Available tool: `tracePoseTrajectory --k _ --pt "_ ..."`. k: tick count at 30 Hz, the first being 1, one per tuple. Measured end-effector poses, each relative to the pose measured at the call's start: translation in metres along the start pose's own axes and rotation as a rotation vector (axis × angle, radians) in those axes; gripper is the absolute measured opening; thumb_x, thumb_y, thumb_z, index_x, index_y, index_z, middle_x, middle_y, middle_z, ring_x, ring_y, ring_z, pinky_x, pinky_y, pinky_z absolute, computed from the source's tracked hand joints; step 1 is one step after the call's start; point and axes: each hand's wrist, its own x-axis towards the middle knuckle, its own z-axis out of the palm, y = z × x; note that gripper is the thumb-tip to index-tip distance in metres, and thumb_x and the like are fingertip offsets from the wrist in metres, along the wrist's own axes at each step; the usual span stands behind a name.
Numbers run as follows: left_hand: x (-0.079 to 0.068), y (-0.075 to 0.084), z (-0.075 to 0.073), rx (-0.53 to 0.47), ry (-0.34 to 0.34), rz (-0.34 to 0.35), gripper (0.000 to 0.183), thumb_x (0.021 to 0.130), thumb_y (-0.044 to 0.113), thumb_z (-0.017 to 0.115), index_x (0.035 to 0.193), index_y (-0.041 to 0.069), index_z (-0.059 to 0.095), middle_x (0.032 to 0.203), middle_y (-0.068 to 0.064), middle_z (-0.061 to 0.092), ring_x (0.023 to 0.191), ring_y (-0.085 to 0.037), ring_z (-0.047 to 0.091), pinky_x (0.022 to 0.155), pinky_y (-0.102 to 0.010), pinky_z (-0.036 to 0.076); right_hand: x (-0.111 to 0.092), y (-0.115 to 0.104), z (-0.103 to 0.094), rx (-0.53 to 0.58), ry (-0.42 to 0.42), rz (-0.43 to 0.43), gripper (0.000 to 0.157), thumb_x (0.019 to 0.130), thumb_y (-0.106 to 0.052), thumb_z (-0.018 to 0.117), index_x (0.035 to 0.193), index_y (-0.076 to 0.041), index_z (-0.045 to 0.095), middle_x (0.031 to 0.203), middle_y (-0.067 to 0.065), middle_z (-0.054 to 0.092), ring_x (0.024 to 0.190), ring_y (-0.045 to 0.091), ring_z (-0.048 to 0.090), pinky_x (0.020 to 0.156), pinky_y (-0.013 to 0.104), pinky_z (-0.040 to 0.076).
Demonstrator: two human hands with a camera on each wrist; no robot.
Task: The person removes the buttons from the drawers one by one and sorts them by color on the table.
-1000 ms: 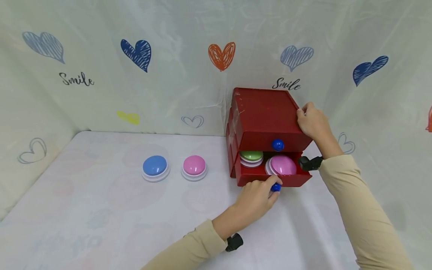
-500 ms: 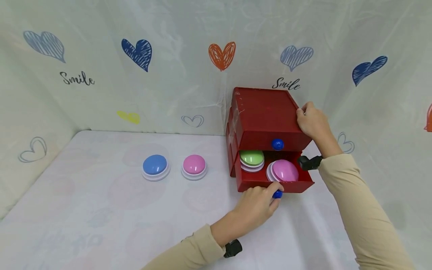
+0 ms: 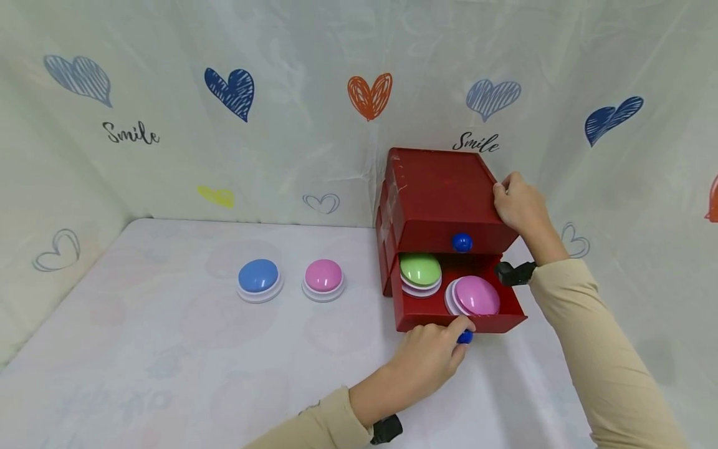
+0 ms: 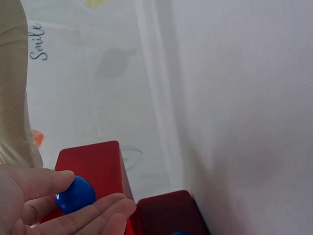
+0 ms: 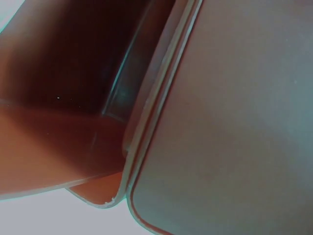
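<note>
A red drawer cabinet [image 3: 443, 187] stands against the back curtain at right, its lower drawer [image 3: 417, 319] pulled well out. My left hand [image 3: 423, 358] pinches that drawer's blue knob [image 4: 76, 196] between thumb and fingers. Inside the drawer lie a green dome-topped button [image 3: 421, 269] on a white base, at left, and a larger-looking pink button [image 3: 477, 295], tilted, at right. My right hand [image 3: 521, 202] grips the cabinet's top right edge; some of its fingers are hidden. The right wrist view shows the drawer's inside [image 5: 54, 142] beside the cabinet wall [image 5: 230, 117], without the hand.
On the white table [image 3: 168, 349], left of the cabinet, sit a blue button [image 3: 258, 276] and a pink button [image 3: 323, 275], both on white bases. The upper drawer, with its own blue knob [image 3: 462, 242], is closed. A curtain [image 3: 303, 143] printed with hearts hangs behind.
My left hand has drawn the lower drawer further out toward me, showing more of the green and pink buttons. The right hand has stayed on the cabinet's edge.
</note>
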Motion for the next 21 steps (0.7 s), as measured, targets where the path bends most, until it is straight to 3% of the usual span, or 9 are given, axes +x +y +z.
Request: tracePoseTrajectory --k 17,21 --pt "-0.0049 0.0036 0.0002 0.021 0.011 0.009 0.026 0.089 0.026 0.062 0.112 0.018 0.053 0.061 0.012 0.053 0.05 0.005 0.043 0.053 -0.003 0.033 0.0014 0.0 0.0003 -0.011 -0.017 0.017 0.042 0.1 -0.03 0.027 0.117 0.005 0.04 0.093 0.025 0.052 0.077 0.034 0.053 0.058 0.036 0.046" --pt "-0.0064 0.0062 -0.0005 0.017 -0.018 0.003 0.027 0.089 0.027 0.062 0.113 0.018 0.052 0.061 0.012 0.052 0.05 0.006 0.043 0.055 -0.002 0.034 0.0018 -0.0012 0.0007 -0.015 -0.01 0.021 0.042 0.1 -0.031 0.027 0.117 0.006 0.04 0.094 0.026 0.052 0.078 0.035 0.054 0.059 0.038 0.047"
